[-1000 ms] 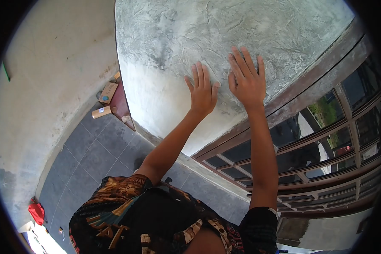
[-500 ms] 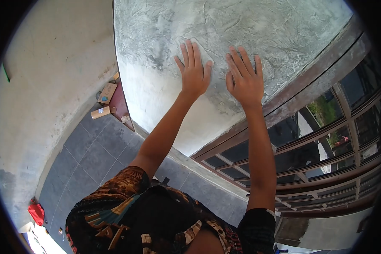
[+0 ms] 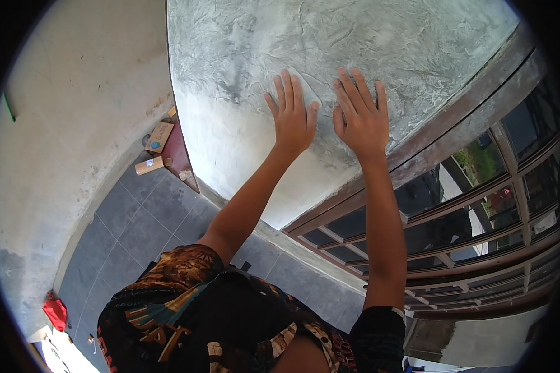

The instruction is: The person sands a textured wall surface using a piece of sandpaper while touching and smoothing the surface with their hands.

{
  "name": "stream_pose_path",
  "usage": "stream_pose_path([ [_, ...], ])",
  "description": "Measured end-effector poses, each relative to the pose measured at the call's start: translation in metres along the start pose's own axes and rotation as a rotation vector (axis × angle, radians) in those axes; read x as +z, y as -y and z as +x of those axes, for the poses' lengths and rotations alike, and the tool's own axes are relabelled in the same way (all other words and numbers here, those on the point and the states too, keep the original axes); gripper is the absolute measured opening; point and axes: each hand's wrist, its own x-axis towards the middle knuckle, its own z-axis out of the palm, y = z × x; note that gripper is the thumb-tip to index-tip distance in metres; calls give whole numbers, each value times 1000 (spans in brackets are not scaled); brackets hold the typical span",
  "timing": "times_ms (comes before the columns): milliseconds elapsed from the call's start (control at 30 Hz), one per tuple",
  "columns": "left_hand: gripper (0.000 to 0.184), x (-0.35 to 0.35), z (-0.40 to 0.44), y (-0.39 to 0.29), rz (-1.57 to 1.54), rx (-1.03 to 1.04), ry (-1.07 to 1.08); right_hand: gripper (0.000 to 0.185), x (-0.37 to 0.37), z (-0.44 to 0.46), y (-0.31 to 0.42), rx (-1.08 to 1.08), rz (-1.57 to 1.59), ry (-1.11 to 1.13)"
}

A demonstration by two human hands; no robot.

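My left hand (image 3: 293, 124) lies flat with its fingers spread against a grey plastered wall (image 3: 242, 37). Beneath its fingers and thumb shows the corner of a thin pale sheet (image 3: 309, 91); most of it is covered, so its kind is unclear. Just to the right, my right hand (image 3: 362, 124) rests on the same wall, fingers stretched out and slightly apart, with nothing visible in it. Around both hands the surface is rough, with streaked ridges. Lower down, the wall is smoother and whiter.
A brown-framed window (image 3: 466, 214) with dark panes runs along the right. On the left stands a beige wall (image 3: 74, 124). Down on the grey tiled floor (image 3: 144, 230) are a cardboard box (image 3: 160, 137), a tan cylinder (image 3: 149, 165) and a red object (image 3: 55, 313).
My left hand has slid down and slightly right along the wall, and the pale sheet under it has shifted the same way. The right hand has stayed almost in place.
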Motion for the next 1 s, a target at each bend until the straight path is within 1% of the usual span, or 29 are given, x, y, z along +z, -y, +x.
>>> stream_pose_path([
  [33,72,13,-28,7,42,0,32,37,0,0,1,5,-2,3],
  [100,72,7,-28,2,62,-40,77,37,-1,0,0,3,2,-2],
  [133,72,7,-12,5,63,-41,78,37,-1,0,1,8,8,-1],
  [200,72,-15,48,-9,-69,9,-140,37,0,0,0,12,7,-3],
  [300,71,-16,46,-8,-49,34,-105,36,-1,-2,2,13,13,1],
  [367,72,8,-10,0,5,2,5,35,-1,1,1,10,19,-7],
  [400,72,12,-30,-2,-10,-51,78,36,-1,1,1,9,11,-5],
  [433,72,11,-23,-5,-11,-52,74,37,-1,0,1,8,3,2],
  [500,71,-2,7,-16,-95,-91,-10,37,-3,1,1,7,8,0],
  [533,70,-11,30,-23,-183,-96,-92,37,-3,0,2,12,14,-2],
  [633,69,-15,59,-27,-90,-58,-150,37,0,0,1,7,10,-15],
  [667,69,-13,46,-22,-88,-60,-148,37,1,-1,0,8,13,-14],
  [733,68,1,-1,-6,46,7,-15,37,0,0,0,4,0,-19],
  [767,68,7,-21,-2,45,12,-13,37,0,-1,1,8,-4,-21],
  [833,68,17,-44,3,29,-26,66,37,0,-1,1,13,7,-14],
  [867,67,16,-29,-2,-53,-36,-8,37,0,1,0,13,-2,-15],
  [900,67,7,-5,-12,-63,-42,-7,37,-2,1,1,18,10,-1],
  [967,66,-12,45,-32,-141,-66,-134,37,-4,1,1,17,19,17],
  [1000,66,-10,50,-31,-145,-69,-141,37,-3,0,1,17,26,6],
])
